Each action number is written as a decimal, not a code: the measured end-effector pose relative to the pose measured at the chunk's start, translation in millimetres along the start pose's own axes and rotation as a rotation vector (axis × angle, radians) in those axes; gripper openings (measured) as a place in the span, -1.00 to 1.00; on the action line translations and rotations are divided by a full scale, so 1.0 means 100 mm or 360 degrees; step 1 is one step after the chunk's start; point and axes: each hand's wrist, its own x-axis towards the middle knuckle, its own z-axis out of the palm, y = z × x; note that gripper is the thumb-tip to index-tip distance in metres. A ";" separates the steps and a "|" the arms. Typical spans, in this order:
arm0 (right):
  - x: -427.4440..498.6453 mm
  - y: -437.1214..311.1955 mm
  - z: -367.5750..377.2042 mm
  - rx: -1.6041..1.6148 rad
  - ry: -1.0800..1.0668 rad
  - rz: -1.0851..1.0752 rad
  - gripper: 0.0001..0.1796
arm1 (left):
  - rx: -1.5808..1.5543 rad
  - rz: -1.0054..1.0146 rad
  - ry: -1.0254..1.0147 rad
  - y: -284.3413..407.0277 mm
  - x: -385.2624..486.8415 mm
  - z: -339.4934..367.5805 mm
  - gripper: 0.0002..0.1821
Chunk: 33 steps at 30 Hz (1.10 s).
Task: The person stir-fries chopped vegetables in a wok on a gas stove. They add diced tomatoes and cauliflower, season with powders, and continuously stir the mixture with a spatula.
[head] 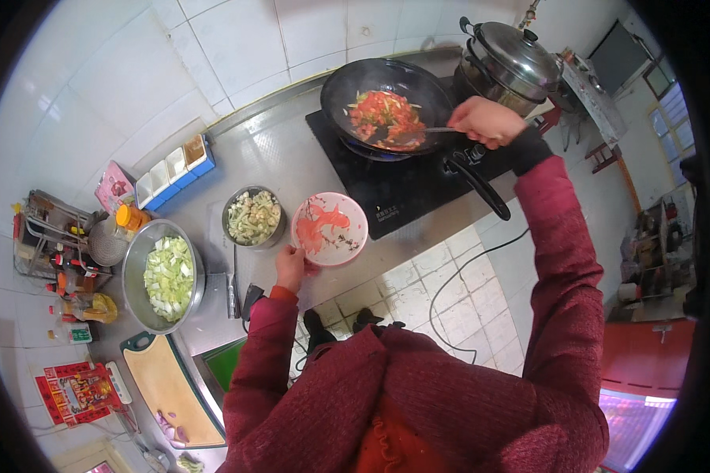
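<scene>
My right hand (490,123) grips the thin handle of a cooking utensil (436,129), likely a turner. Its far end sits among chopped tomato pieces and pale strips (384,112) in a black wok (429,88). Light steam hangs over the food. With my left hand (290,267) I hold the near-left rim of a pink-edged white bowl (338,253), patterned inside in red and dark lines. The bowl contains no visible food. Whether it rests on the counter cannot be told. Left of it stands a metal bowl of cauliflower pieces (252,217).
The wok's black handle (479,188) juts over the edge of the cooktop (378,195). Behind stands a lidded steel pot (518,56). Leftward are a basin (197,260) of chopped greens, a knife (233,295), seasoning boxes (177,165), bottles (97,307) and a cutting board (165,390). A cord (435,295) trails across the floor.
</scene>
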 end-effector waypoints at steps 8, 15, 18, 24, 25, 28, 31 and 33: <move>0.36 0.35 -0.21 -0.0283 -0.0064 0.0096 -0.92 | -0.0025 -0.0093 -0.0146 -0.11 -0.12 -0.35 -0.79; 1.50 0.38 0.68 -0.0597 0.0605 -0.0427 -0.87 | 0.0030 -0.0143 -0.0167 -0.16 -0.26 -0.61 -0.79; 1.23 0.11 0.74 -0.0085 0.0291 -0.0280 -0.85 | 0.0179 0.0060 -0.0015 -0.12 -0.23 -0.72 -0.64; 0.14 -0.35 0.24 -0.0023 0.0019 0.0057 -0.86 | -0.0429 0.0125 -0.0040 0.10 0.05 -0.78 -0.62; -0.01 -0.38 0.18 -0.0105 0.0045 0.0082 -0.88 | -0.0421 0.0118 -0.0047 0.12 0.08 -0.79 -0.63; -0.14 -0.34 0.07 -0.0223 0.0066 0.0259 -0.89 | -0.0551 0.0038 0.0024 0.17 0.15 -0.79 -0.66; 0.11 -0.01 0.06 -0.0471 0.0128 0.0003 -0.92 | -0.0602 0.0017 0.0028 0.19 0.21 -0.77 -0.68; 0.53 0.24 0.13 -0.1086 0.0112 -0.0497 -0.95 | -0.0643 0.0069 0.0028 0.18 0.25 -0.74 -0.69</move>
